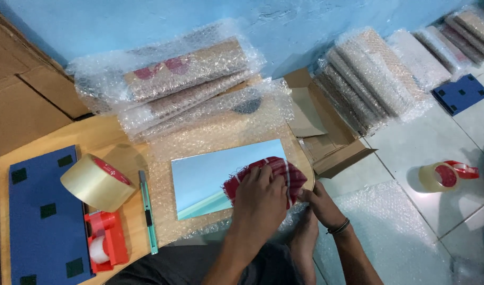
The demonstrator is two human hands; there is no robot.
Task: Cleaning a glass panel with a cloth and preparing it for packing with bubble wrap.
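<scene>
Your left hand (260, 198) lies flat, palm down, on a red cloth (284, 171), fingers curled over it and pressing it against a mirror (207, 177). Your right hand (321, 203) sits at the mirror's right edge, fingers closed around that edge just under the cloth; it wears a dark band at the wrist. How firmly it grips, you cannot tell from here.

The mirror lies flat on a sheet of bubble wrap (199, 134) spread over a low wooden board (102, 137). The cloth covers the mirror's right end; the rest of the glass shows pale blue reflection.

To the left of the mirror, a green cutter (148, 211) lies lengthwise on the board. Beside it stands a big roll of clear tape (96, 182), leaning on a red dispenser (107, 240) with a small white roll in it. Further left is a blue panel (44, 216) with dark square pads.

Behind the mirror, wrapped packs (173, 74) are stacked against the blue wall. To the right, an open carton (326, 137) lies on the tiled floor, with more wrapped packs (368, 79) leaning in a row beyond it. Another tape roll (440, 177) with a red holder sits on the tiles, well apart from your hands.
</scene>
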